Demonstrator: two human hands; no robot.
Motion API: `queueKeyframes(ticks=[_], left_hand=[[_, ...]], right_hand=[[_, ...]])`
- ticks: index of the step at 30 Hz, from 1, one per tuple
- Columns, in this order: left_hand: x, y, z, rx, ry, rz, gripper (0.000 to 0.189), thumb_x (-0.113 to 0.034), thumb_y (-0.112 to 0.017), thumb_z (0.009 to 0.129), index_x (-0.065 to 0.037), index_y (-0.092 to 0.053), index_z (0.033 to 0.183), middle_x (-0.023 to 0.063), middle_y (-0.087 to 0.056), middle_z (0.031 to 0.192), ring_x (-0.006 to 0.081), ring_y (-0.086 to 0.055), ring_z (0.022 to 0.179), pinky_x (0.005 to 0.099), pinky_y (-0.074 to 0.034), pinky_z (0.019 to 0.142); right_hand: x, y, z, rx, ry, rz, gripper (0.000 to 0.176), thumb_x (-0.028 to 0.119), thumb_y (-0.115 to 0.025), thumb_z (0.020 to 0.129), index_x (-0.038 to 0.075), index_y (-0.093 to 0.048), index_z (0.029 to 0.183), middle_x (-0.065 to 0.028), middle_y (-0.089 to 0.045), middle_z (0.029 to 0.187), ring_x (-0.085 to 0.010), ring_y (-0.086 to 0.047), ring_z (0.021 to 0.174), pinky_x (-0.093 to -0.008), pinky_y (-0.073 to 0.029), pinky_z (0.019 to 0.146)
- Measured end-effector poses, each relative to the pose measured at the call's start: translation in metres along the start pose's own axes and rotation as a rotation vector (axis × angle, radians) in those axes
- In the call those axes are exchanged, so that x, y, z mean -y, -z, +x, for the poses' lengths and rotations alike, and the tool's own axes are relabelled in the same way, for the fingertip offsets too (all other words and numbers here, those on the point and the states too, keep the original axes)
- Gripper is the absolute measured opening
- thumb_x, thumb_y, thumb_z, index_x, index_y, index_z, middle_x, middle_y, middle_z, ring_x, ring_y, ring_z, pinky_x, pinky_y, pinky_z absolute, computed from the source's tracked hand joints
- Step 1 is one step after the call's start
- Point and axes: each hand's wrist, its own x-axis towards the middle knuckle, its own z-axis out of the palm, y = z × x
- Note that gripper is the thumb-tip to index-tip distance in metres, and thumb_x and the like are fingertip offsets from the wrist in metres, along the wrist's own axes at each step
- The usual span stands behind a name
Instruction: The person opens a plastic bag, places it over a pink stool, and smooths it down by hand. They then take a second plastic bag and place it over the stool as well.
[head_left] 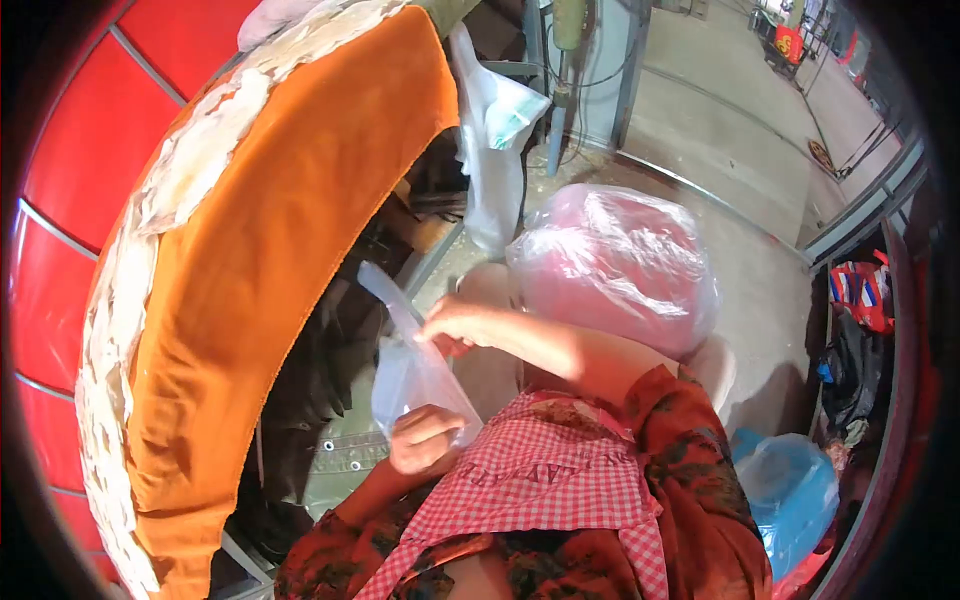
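A thin, whitish see-through plastic bag (392,385) stretches between my two hands, in front of the red checked apron (540,465). My left hand (428,438) is closed on the lower part of the bag, close to the apron's edge. Higher up, my right hand (455,325) pinches the bag with bent fingers, and a narrow strip of it sticks up past them. My right forearm crosses in front of a big pink bundle (615,265) wrapped in shiny clear plastic.
Orange cloth (290,250) with a ragged white layer covers a curved surface on the left. Another plastic bag (490,150) hangs off its far end. A blue plastic bag (790,490) sits at lower right, near a shelf with a black bag (855,370). Beyond lies a metal door sill (710,210).
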Motion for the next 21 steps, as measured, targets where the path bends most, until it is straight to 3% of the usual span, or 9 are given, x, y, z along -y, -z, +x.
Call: queueKeyframes(ticks=[4,7,8,12,13,15,16,20,21], left_hand=[[0.004,-0.002,0.015,0.028,-0.030,0.023,0.016,0.003,-0.070,0.062,0.001,-0.057,0.070,0.0130,-0.066,0.090,0.0282,-0.064,0.068,0.0361,-0.053,0.058],[0.006,-0.015,0.015,0.118,0.004,-0.107,0.015,0.003,-0.069,0.066,0.000,-0.057,0.073,0.0126,-0.066,0.094,0.0281,-0.065,0.074,0.0369,-0.053,0.062],[0.012,-0.018,0.006,0.242,0.133,-0.224,0.014,0.001,-0.070,0.070,-0.001,-0.058,0.078,0.0127,-0.066,0.097,0.0294,-0.066,0.080,0.0374,-0.053,0.070],[0.034,0.010,0.004,0.444,0.427,-0.442,0.015,-0.009,-0.073,0.079,-0.002,-0.061,0.081,0.0134,-0.067,0.096,0.0261,-0.066,0.082,0.0351,-0.051,0.077],[0.040,0.023,-0.005,0.365,0.561,-0.340,0.013,-0.008,-0.071,0.083,-0.002,-0.060,0.081,0.0100,-0.068,0.090,0.0203,-0.066,0.082,0.0334,-0.051,0.076],[0.038,0.041,-0.002,-0.240,0.880,-0.667,0.015,-0.010,-0.060,0.091,-0.001,-0.060,0.079,0.0061,-0.066,0.081,0.0148,-0.063,0.075,0.0301,-0.051,0.071],[0.044,0.048,0.002,-0.376,0.792,-0.556,0.027,-0.027,-0.057,0.095,-0.002,-0.061,0.084,0.0070,-0.060,0.077,0.0146,-0.060,0.071,0.0283,-0.049,0.067],[0.035,0.041,0.019,-0.285,0.814,-0.663,0.032,-0.017,-0.059,0.093,-0.001,-0.054,0.120,0.0018,-0.060,0.084,0.0112,-0.058,0.075,0.0271,-0.048,0.071],[0.033,0.022,0.022,-0.354,0.799,-0.585,0.026,-0.009,-0.062,0.090,-0.001,-0.059,0.115,-0.0013,-0.062,0.088,0.0088,-0.058,0.080,0.0263,-0.047,0.072]], right_hand=[[0.003,-0.022,-0.018,-0.102,-0.102,-0.070,0.032,0.034,-0.071,0.084,0.003,-0.069,0.094,-0.0094,-0.070,0.086,-0.0185,-0.066,0.071,-0.0344,-0.052,0.059],[-0.035,-0.014,0.017,-0.239,0.425,-0.430,0.027,0.027,-0.069,0.086,0.001,-0.068,0.093,-0.0072,-0.069,0.084,-0.0152,-0.063,0.068,-0.0289,-0.049,0.059],[-0.034,-0.012,0.005,-0.304,0.412,-0.205,0.016,0.016,-0.067,0.083,0.002,-0.066,0.092,-0.0058,-0.064,0.068,-0.0121,-0.057,0.059,-0.0288,-0.046,0.055],[-0.007,0.006,-0.020,-0.483,0.820,0.018,0.008,0.007,-0.063,0.086,0.001,-0.059,0.083,-0.0019,-0.054,0.062,-0.0086,-0.051,0.060,-0.0276,-0.043,0.055],[0.009,0.005,-0.048,-0.522,0.832,-0.045,0.009,0.007,-0.062,0.087,0.002,-0.058,0.081,-0.0020,-0.052,0.062,-0.0079,-0.049,0.060,-0.0274,-0.042,0.055],[0.023,-0.001,-0.074,-0.532,0.843,-0.174,0.011,0.007,-0.062,0.087,0.002,-0.056,0.079,-0.0036,-0.052,0.063,-0.0090,-0.049,0.060,-0.0280,-0.042,0.056],[0.019,-0.011,-0.082,-0.500,0.839,-0.237,0.011,0.008,-0.063,0.087,0.003,-0.056,0.079,-0.0050,-0.053,0.064,-0.0109,-0.051,0.060,-0.0290,-0.043,0.056],[0.004,-0.052,-0.094,-0.398,1.037,-0.632,0.011,0.013,-0.063,0.083,0.005,-0.056,0.085,-0.0132,-0.059,0.069,-0.0346,-0.062,0.067,-0.0418,-0.047,0.059],[-0.004,-0.064,-0.089,-0.436,1.115,-0.644,0.012,0.015,-0.063,0.084,0.006,-0.055,0.087,-0.0128,-0.057,0.066,-0.0344,-0.062,0.063,-0.0453,-0.046,0.056]])
